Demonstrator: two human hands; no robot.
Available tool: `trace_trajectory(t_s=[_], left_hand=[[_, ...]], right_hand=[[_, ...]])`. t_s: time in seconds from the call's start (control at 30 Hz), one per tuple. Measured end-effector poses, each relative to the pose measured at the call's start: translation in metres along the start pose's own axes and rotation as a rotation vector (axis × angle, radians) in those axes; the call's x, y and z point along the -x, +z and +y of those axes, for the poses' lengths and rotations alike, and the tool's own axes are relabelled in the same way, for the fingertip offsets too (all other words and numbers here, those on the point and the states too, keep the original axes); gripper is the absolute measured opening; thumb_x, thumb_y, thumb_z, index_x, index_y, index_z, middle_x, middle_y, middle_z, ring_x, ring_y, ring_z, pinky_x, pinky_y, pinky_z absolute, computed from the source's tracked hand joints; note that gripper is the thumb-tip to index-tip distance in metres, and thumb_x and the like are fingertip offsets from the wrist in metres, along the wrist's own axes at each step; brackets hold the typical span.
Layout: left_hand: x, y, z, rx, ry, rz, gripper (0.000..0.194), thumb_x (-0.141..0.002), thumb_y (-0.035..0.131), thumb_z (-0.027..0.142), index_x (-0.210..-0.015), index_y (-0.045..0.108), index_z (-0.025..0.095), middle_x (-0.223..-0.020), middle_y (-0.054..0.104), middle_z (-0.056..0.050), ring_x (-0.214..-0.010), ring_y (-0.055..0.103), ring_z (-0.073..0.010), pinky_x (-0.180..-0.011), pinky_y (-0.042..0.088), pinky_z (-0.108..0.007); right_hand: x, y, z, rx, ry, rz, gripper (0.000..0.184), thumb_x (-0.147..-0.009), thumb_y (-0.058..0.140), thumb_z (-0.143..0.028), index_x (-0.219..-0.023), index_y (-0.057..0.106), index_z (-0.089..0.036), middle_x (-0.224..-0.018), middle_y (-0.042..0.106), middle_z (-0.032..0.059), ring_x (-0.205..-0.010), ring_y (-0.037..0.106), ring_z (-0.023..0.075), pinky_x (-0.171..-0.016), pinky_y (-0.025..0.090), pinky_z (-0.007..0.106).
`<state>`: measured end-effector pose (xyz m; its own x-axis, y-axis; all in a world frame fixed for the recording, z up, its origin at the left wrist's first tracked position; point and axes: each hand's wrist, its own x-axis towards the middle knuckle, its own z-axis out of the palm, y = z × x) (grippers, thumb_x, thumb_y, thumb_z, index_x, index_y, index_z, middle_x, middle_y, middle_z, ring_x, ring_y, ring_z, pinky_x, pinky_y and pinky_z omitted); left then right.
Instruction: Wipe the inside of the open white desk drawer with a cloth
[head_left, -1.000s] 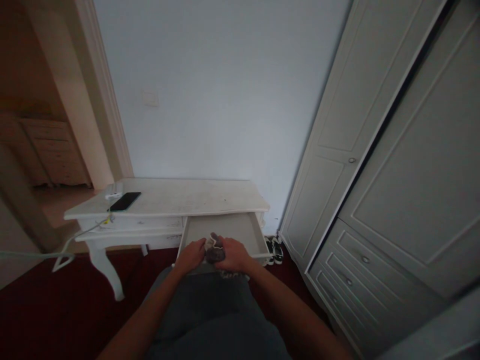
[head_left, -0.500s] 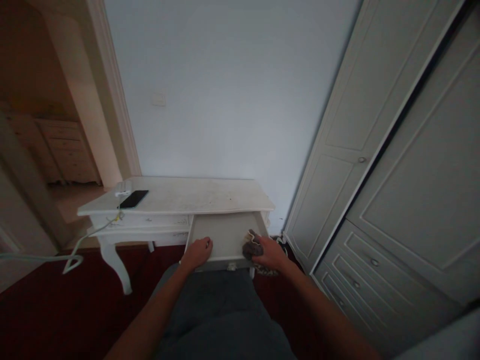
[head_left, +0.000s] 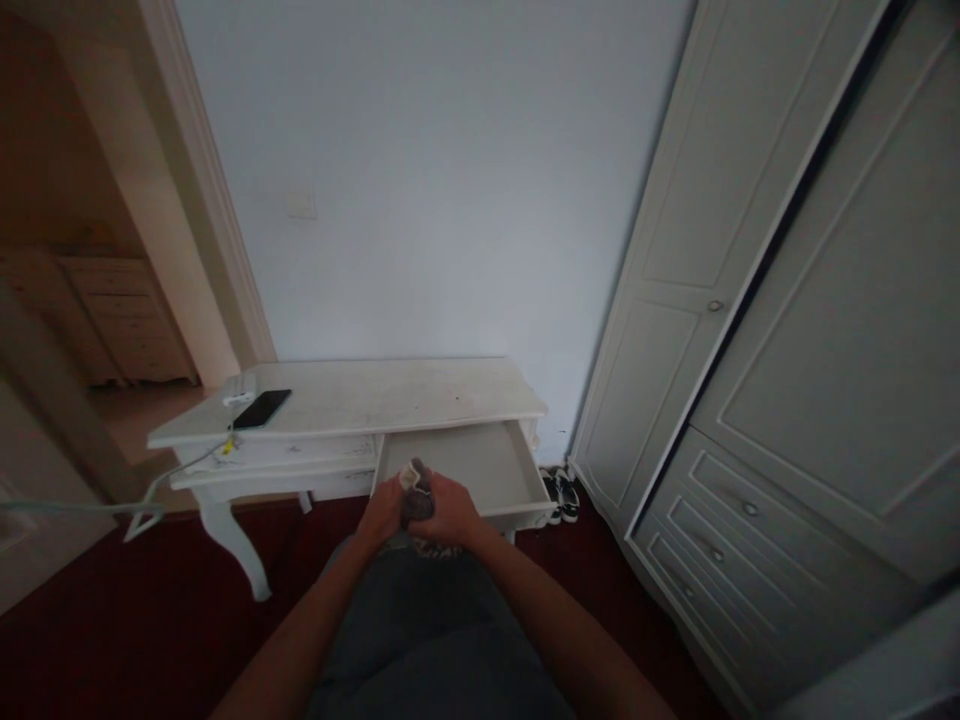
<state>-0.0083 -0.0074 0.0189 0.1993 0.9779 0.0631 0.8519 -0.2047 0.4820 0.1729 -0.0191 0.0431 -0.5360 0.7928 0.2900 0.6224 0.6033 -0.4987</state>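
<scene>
A bunched grey-brown cloth [head_left: 417, 500] with a pale edge is held between my two hands over the front left part of the pulled-out drawer [head_left: 501, 470]. My right hand [head_left: 452, 512] is closed around it, and a patterned fold hangs below the fingers. On the other side, my left hand [head_left: 381, 512] is closed at the cloth's left edge, its fingers partly hidden. The drawer's pale inside shows to the right of my hands. It belongs to a white table [head_left: 390, 385] with curved legs.
A dark phone [head_left: 262, 409] and a small white device [head_left: 240, 388] with a cable [head_left: 176, 468] are on the table's left end. Black-and-white shoes [head_left: 566, 495] stand on the red floor right of the drawer. A white wardrobe [head_left: 660, 330] lines the right side.
My right hand has carried the cloth from the drawer's right front to the left, meeting my left hand. My left hand now grips the cloth too. The shoes have come into clearer view.
</scene>
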Motion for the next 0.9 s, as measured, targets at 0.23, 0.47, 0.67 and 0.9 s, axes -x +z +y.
trace_trajectory(t_s=[0.23,0.47,0.67,0.9], left_hand=[[0.0,0.006,0.0,-0.067,-0.014,-0.015,0.034,-0.097,0.051,0.029,-0.126,0.066,0.02,-0.119,0.076,-0.015,-0.118,0.069,-0.0282,-0.1,0.05,-0.036],[-0.001,0.01,0.005,-0.117,-0.059,0.002,0.031,-0.099,0.044,0.019,-0.123,0.064,0.016,-0.122,0.075,-0.019,-0.118,0.069,-0.0274,-0.101,0.048,-0.036],[-0.001,0.006,0.016,-0.11,-0.097,0.035,0.045,-0.11,0.02,0.03,-0.112,0.063,0.019,-0.112,0.077,-0.014,-0.106,0.073,-0.0234,-0.092,0.048,-0.033],[0.006,0.002,0.022,-0.098,-0.087,0.016,0.05,-0.111,0.022,0.041,-0.1,0.067,0.021,-0.103,0.079,-0.01,-0.098,0.073,-0.0204,-0.084,0.045,-0.03]], right_hand=[[0.005,-0.01,0.009,0.026,0.015,-0.015,0.07,-0.068,0.082,-0.046,-0.131,0.061,-0.023,-0.119,0.073,0.0077,-0.108,0.069,0.0311,-0.092,0.052,0.037],[-0.008,-0.011,0.014,0.085,0.026,-0.076,0.072,-0.071,0.08,-0.05,-0.136,0.061,-0.025,-0.119,0.075,0.0079,-0.108,0.071,0.0318,-0.089,0.052,0.036],[-0.049,-0.029,0.044,0.187,0.23,-0.159,0.058,-0.08,0.074,-0.056,-0.132,0.064,-0.031,-0.118,0.077,0.0029,-0.109,0.072,0.0287,-0.086,0.052,0.034],[-0.028,-0.052,0.101,0.377,0.415,-0.09,0.075,-0.08,0.08,-0.041,-0.147,0.051,-0.026,-0.14,0.062,0.0159,-0.13,0.059,0.0343,-0.101,0.047,0.043]])
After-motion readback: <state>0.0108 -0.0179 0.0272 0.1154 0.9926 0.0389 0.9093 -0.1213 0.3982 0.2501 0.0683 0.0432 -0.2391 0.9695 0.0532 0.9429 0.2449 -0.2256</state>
